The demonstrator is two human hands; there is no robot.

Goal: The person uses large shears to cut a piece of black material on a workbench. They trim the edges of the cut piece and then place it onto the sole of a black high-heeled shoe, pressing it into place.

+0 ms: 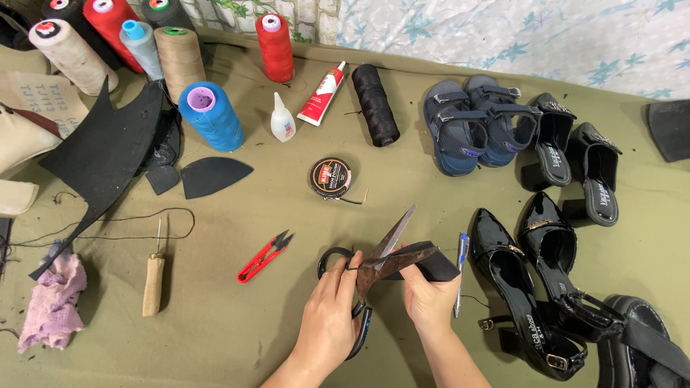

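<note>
Low centre of frame: your left hand (332, 305) is closed through the loops of the large scissors (377, 262), blades parted and angled toward the upper right. Your right hand (429, 294) pinches the black rubber piece (425, 260), which sits between the blades. Judgement: feed the piece deep toward the pivot, keep it flat and taut, and hold your right fingertips clear of the cutting line. The blue pen (461, 269) lies just right of that hand; the red thread snips (264, 256) lie left.
</note>
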